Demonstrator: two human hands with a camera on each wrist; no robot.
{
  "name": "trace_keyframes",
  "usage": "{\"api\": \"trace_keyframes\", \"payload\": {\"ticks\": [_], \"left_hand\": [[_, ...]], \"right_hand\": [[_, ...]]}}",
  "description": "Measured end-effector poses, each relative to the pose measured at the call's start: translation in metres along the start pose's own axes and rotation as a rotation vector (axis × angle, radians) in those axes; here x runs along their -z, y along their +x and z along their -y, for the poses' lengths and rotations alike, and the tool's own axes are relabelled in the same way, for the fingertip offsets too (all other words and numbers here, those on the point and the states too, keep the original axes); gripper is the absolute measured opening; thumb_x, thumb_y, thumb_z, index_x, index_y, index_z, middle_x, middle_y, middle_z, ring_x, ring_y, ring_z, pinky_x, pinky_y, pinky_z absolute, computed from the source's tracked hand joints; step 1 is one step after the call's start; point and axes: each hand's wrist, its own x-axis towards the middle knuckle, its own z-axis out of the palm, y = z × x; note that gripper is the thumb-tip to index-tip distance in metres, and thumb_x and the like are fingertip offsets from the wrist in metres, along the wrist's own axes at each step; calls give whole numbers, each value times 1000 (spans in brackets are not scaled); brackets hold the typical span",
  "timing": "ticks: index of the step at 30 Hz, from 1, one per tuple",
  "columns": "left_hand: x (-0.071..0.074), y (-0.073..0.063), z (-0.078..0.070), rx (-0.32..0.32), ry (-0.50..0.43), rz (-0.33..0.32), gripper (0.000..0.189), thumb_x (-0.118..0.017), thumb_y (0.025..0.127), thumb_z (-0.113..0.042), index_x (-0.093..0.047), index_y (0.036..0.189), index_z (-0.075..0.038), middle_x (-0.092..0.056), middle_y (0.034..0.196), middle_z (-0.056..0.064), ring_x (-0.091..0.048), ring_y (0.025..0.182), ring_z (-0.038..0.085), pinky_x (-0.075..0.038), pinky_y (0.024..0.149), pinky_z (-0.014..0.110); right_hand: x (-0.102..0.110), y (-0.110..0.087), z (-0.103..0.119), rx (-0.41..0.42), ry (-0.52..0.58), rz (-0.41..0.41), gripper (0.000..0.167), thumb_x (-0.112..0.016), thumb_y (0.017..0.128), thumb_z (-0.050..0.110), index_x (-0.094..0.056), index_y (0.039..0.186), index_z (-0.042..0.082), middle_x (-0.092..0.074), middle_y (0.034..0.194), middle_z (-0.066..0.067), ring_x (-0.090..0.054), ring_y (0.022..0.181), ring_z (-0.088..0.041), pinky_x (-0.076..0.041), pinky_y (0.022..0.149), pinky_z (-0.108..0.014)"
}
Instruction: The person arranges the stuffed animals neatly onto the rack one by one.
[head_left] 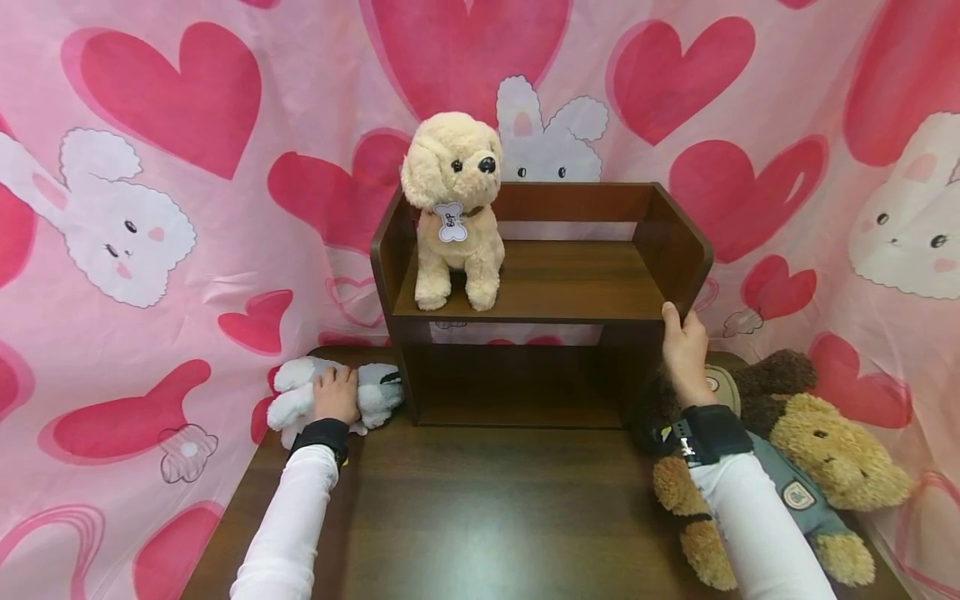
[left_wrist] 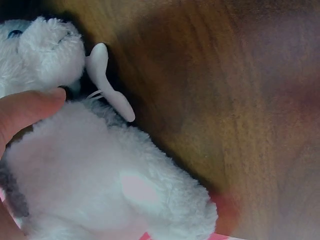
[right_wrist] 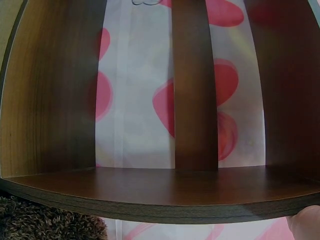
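Note:
My left hand [head_left: 336,395] grips a grey and white plush toy [head_left: 381,385] lying on the table left of the shelf. In the left wrist view, the thumb [left_wrist: 35,110] presses at its neck, beside a white bone-shaped tag [left_wrist: 109,82]; the other fingers are mostly hidden. My right hand [head_left: 684,354] holds the right side panel of the brown wooden shelf [head_left: 577,279], with its thumb at the front edge. A cream plush dog [head_left: 457,208] with a bone tag sits upright on the shelf's upper board, at the left.
On the right of the table [head_left: 495,508] lie a light brown teddy bear [head_left: 832,450] in grey-blue clothing and a dark brown plush toy [head_left: 772,387], partly behind my right arm. A pink curtain [head_left: 315,100] with hearts and rabbits hangs close around the table.

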Motion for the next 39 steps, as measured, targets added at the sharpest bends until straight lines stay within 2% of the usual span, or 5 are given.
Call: {"api": "trace_keyframes", "payload": {"ticks": [9, 22, 28, 32, 39], "left_hand": [[-10, -2, 2, -23, 65, -12, 38, -59, 71, 1, -56, 109, 3, -56, 105, 18, -41, 104, 40, -30, 82, 58], [-12, -9, 8, -65, 93, 36, 62, -82, 49, -12, -58, 104, 3, -51, 101, 15, -38, 101, 39, -31, 75, 56], [-14, -13, 12, -108, 101, 18, 67, -86, 42, -18, -58, 101, 1, -55, 99, 14, -39, 103, 39, -31, 75, 55], [-11, -16, 13, -132, 94, 17, 67, -87, 40, -18, -59, 98, 0, -56, 98, 14, -40, 102, 39, -32, 74, 55], [-4, -18, 13, -164, 114, 75, 66, -87, 44, -22, -60, 101, -2, -56, 99, 12, -40, 100, 36, -31, 74, 53]], "right_hand": [[-1, -2, 1, -3, -5, -19, 44, -36, 96, 34, -50, 102, -7, -49, 97, -19, -40, 89, -25, -31, 76, -36], [-1, 0, -1, -15, 9, -26, 44, -35, 96, 36, -49, 103, -5, -49, 99, -18, -40, 90, -23, -30, 78, -36], [0, -1, 2, -28, 10, -11, 45, -34, 96, 36, -49, 107, -5, -49, 102, -18, -40, 93, -23, -31, 80, -37], [-1, -1, 3, -26, 12, -9, 46, -34, 96, 36, -49, 107, -6, -50, 104, -19, -41, 94, -25, -31, 82, -38], [-1, -2, 2, -12, 12, -7, 47, -34, 96, 35, -49, 111, -7, -51, 110, -23, -43, 99, -29, -32, 85, -44]]}}
